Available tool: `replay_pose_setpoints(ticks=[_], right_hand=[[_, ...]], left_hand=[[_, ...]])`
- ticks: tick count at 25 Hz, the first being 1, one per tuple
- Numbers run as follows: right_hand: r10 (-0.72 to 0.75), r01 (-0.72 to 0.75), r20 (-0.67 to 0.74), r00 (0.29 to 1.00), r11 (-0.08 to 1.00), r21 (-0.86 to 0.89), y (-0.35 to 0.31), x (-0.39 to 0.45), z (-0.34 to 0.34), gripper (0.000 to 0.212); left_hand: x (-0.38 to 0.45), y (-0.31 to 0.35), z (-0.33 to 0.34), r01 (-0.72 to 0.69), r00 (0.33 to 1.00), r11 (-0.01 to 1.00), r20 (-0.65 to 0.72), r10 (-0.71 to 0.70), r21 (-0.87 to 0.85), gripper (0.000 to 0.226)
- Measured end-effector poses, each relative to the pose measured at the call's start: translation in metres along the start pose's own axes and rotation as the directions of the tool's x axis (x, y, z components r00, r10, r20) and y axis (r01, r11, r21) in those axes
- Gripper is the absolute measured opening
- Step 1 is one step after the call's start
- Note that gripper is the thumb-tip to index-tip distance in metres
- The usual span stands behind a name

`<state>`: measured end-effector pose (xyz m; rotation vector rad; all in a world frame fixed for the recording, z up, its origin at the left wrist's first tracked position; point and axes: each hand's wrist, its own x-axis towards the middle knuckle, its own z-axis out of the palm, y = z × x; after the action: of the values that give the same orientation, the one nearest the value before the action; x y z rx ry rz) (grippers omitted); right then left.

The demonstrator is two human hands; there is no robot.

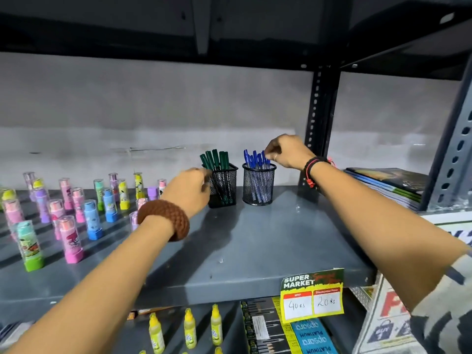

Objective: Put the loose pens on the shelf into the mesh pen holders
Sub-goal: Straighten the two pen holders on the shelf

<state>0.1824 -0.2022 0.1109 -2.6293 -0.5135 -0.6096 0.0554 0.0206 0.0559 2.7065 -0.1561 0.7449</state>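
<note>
Two black mesh pen holders stand side by side at the back of the grey shelf (255, 241). The square holder (226, 190) carries several green pens (214, 159). The round holder (259, 186) carries several blue pens (252, 159). My left hand (187, 191) is curled against the square holder's left corner, thumb at the rim and fingers on the mesh wall. My right hand (287, 150) hovers over the round holder, its fingertips pinched on the top of a blue pen standing in it. I see no pen lying loose on the shelf.
Many colourful capped tubes (70, 241) stand upright across the shelf's left half. A stack of notebooks (390, 185) lies at the right beyond a black upright post (320, 111). A price tag (313, 293) hangs on the front edge, with yellow bottles (190, 328) on the shelf below.
</note>
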Motion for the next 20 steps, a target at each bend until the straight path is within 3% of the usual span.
replay_pose_setpoints(ticks=[4,13,20], right_hand=[[-0.067,0.100,0.250,0.966,0.988,-0.121,-0.006,-0.013,0.004,0.031],[-0.109,0.140,0.150,0.983,0.967,-0.212,-0.006,-0.013,0.014,0.022],[-0.162,0.191,0.136,0.977,0.951,-0.242,-0.010,-0.062,-0.014,0.018]], left_hand=[[0.039,0.004,0.012,-0.044,0.999,0.996,0.021,0.042,0.076,0.035],[0.076,-0.002,0.021,-0.038,0.998,0.998,0.057,0.036,0.045,0.022],[0.036,0.009,-0.003,-0.067,0.996,0.997,0.056,0.069,-0.037,0.019]])
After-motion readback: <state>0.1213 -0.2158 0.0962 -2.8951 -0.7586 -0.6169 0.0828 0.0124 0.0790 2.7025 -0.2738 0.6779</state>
